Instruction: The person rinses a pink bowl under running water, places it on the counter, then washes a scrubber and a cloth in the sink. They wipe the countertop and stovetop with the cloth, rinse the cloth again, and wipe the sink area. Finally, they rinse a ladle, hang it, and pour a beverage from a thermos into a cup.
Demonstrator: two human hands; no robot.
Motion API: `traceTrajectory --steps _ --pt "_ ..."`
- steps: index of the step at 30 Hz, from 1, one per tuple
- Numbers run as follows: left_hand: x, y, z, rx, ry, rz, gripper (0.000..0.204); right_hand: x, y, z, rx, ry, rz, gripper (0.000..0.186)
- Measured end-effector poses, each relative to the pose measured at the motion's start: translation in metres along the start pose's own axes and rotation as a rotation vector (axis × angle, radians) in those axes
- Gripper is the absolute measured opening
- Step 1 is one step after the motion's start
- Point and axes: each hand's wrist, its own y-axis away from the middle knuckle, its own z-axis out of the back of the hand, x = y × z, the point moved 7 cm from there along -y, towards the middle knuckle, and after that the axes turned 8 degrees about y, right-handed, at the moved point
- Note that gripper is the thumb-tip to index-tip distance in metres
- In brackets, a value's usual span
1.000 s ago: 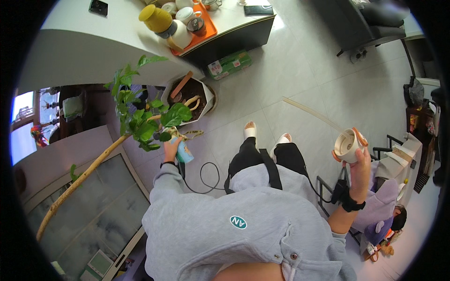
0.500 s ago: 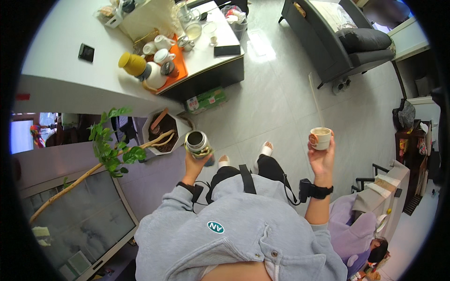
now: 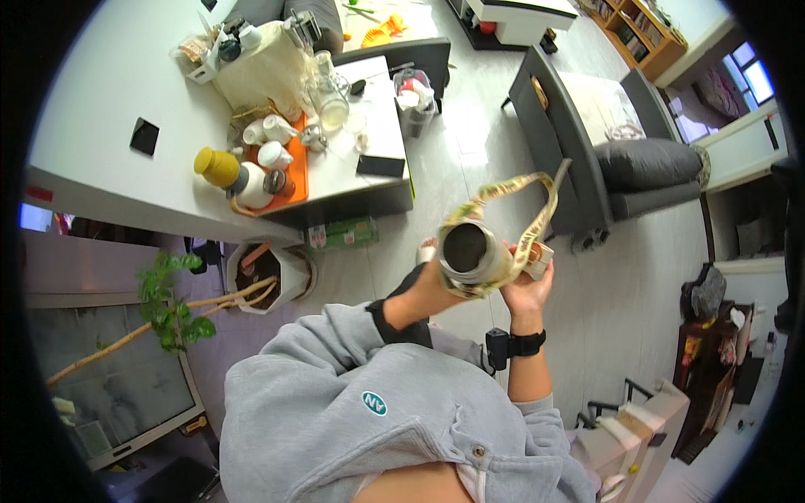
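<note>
My left hand (image 3: 426,295) is closed around an open-topped insulated bottle (image 3: 496,260), held up in front of me with its dark mouth facing up. A patterned green and yellow carrying strap (image 3: 537,235) loops out from the bottle toward the right. Just right of the bottle, my right hand (image 3: 528,293) holds a cream bottle cap (image 3: 541,261) with an orange-brown part, its palm turned up. The bottle and strap cover part of the cap and fingers, and whether bottle and cap touch I cannot tell.
At the left, a white table (image 3: 342,180) bears an orange tray (image 3: 295,180) with white mugs and a yellow-topped jug (image 3: 220,168). A potted plant (image 3: 289,281) stands below it. A dark grey sofa (image 3: 579,159) is at the far right, and shelves (image 3: 708,369) stand at the right.
My left hand has brought the bottle up and to the right, beside my right hand, and the strap has swung out. The right hand with the cap has moved left. The view has shifted.
</note>
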Motion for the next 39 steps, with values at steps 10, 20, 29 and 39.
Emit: traceTrajectory --steps 10,20,29,39 --pt "0.006 -0.213 0.036 -0.07 0.052 -0.145 0.121 0.077 -0.174 -0.111 -0.004 0.18 0.163 0.051" --pt "0.016 -0.344 0.095 -0.313 -0.329 -0.159 0.118 0.098 -0.371 -0.209 0.065 0.202 -0.018 0.05" --pt "0.038 -0.44 0.118 -0.758 -0.612 -0.222 0.087 0.123 -0.514 -0.287 0.326 0.385 -0.324 0.057" --pt "0.1 -0.348 0.19 -1.074 -0.75 0.225 0.078 0.065 -0.606 -0.31 0.756 1.531 -0.395 0.078"
